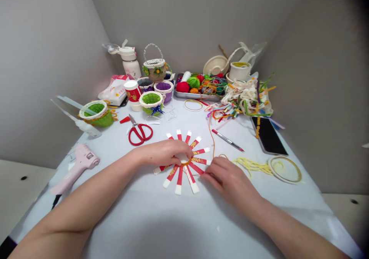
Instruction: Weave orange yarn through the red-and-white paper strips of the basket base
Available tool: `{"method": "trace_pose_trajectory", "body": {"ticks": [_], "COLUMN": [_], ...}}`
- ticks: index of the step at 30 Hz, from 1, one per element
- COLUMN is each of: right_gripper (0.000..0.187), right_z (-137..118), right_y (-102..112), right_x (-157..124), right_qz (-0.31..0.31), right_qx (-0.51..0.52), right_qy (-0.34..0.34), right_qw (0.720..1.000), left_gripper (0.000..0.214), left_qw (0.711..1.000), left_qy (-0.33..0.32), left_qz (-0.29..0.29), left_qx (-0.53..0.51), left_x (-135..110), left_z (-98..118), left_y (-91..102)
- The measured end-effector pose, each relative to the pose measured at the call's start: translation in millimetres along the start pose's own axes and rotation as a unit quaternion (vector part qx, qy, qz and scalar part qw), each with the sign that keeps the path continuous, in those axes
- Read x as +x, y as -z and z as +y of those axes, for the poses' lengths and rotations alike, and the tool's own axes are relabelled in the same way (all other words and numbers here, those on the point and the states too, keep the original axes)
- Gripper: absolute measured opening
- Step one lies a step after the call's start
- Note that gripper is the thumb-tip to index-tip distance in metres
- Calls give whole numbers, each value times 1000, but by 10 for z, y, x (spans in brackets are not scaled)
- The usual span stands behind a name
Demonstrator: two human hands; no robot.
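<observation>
A red and white paper cup (179, 179), cut into strips that fan out like rays, lies flat on the table in front of me. My left hand (175, 152) is closed on it near the centre, thumb and fingers at the round base. Orange yarn (185, 164) runs round that base between the strips. My right hand (223, 176) pinches the yarn at the fan's right side, its fingertips close to a red strip. From this hand the yarn trails up and back toward a tray of yarn balls. The left palm and part of the fan are hidden under my left hand.
Red-handled scissors (140, 133) and a pink glue gun (79, 165) lie at left. Small woven baskets (151, 99) stand behind. A metal tray (198, 96) holds yarn balls. On the right are a pen (227, 140), a phone (269, 136), yellow yarn (253, 166) and a hoop (300, 170).
</observation>
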State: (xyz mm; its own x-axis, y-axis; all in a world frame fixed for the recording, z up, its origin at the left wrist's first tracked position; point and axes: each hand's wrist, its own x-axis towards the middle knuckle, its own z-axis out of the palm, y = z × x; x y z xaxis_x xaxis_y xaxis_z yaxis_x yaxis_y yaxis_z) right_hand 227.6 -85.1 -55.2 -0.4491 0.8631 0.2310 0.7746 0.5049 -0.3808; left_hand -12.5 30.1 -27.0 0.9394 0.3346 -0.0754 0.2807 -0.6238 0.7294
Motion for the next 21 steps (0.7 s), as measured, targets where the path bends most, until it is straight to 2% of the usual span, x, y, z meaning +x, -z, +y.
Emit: {"method": "trace_pose_trajectory", "body": {"ticks": [4,11,17,21], "right_gripper": [24,23,25,24], "right_z": [168,272,257,245], "right_y": [-128,-281,-279,-278], "right_x": [221,307,296,301], "right_qz": [42,49,52,46], "right_qx": [-12,-27,-21,-24], "right_qy": [-74,-88,-87,-97], "right_qw": [996,995,995,994], "left_gripper": [33,35,31,33], "left_qw": [1000,999,993,981], "left_qy": [-9,-24,-32,14], "left_qz": [-7,16,87,147], "left_qx": [5,34,71,125], "left_x": [9,-7,16,55], "left_z": [0,55,89,96], "left_y": [-23,-70,-125,-166]}}
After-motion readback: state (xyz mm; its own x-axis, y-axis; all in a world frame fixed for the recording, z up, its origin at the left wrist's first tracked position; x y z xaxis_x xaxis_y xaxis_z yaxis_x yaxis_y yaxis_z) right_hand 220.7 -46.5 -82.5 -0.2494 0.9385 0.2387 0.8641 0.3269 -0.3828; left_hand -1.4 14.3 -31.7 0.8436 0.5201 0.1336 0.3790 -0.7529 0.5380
